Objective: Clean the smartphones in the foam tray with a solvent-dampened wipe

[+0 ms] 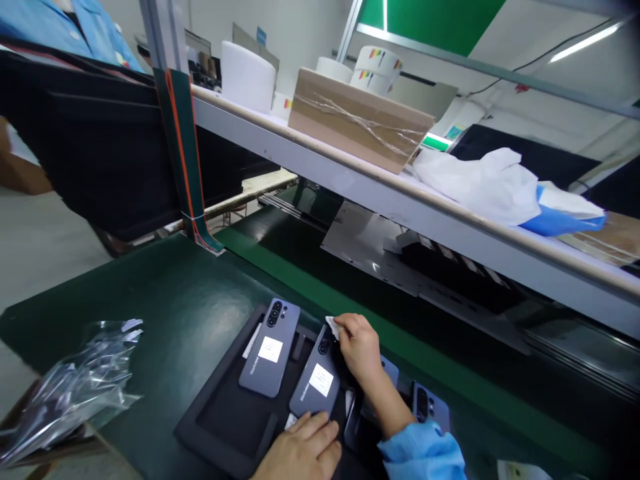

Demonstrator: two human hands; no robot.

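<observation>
My right hand (pixel 359 348) is closed, pinching a small white wipe (pixel 332 325) at the camera end of a grey-blue phone (pixel 316 380). Whether the wipe is cloth or paper I cannot tell. My left hand (pixel 303 450) lies with fingers stretched out against the lower end of that phone. The phone lies back up and bears a white label. To its left, another labelled phone (pixel 270 350) rests on the same black foam tray (pixel 220 413). More phones lie to the right, one partly behind my right forearm and another phone (pixel 433 407) past it.
Crumpled clear plastic bags (pixel 80 393) lie at the left edge of the green work surface (pixel 165 293). A shelf (pixel 350 180) crosses above, carrying a cardboard box (pixel 357 117), white rolls (pixel 247 75) and a white bag (pixel 480 183). A person's blue sleeve (pixel 95 30) shows at top left.
</observation>
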